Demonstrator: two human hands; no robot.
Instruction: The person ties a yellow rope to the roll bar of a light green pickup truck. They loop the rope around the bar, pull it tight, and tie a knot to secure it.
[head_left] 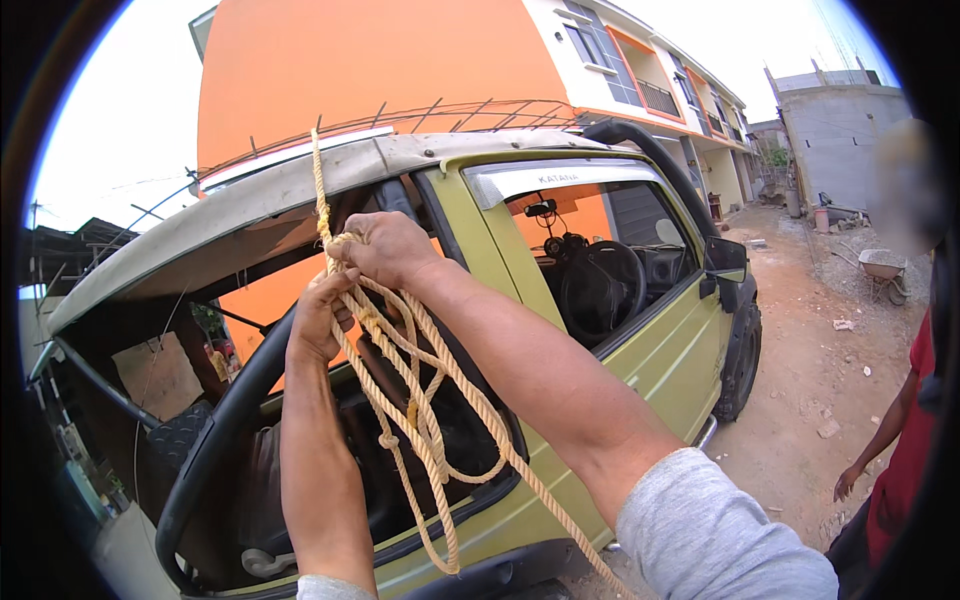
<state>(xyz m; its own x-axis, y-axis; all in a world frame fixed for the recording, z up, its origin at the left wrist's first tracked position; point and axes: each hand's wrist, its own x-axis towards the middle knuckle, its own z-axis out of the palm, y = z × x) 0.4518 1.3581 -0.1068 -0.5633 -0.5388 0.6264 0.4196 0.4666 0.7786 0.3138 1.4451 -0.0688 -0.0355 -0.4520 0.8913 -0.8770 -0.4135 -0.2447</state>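
Observation:
Beside the open rear of a green off-road vehicle (470, 235), both my hands are raised to a tan twisted rope (435, 400). The rope drops from the rods on the roof to my fingers, then hangs below in several loose loops, with a knot in one strand. One length trails down to the lower right past my right forearm. My right hand (385, 248) is closed around the rope, uppermost. Just below it, my left hand (325, 315) pinches the strands with its fingers curled. The fingertips are partly hidden by the rope.
Bundled steel rods (490, 112) lie along the vehicle's pale canvas roof (250, 205). A black roll bar (215, 450) curves up at the left. To the right stands a person in a red shirt (905, 440), and a wheelbarrow (882, 268) rests farther back on the dirt ground (790, 350).

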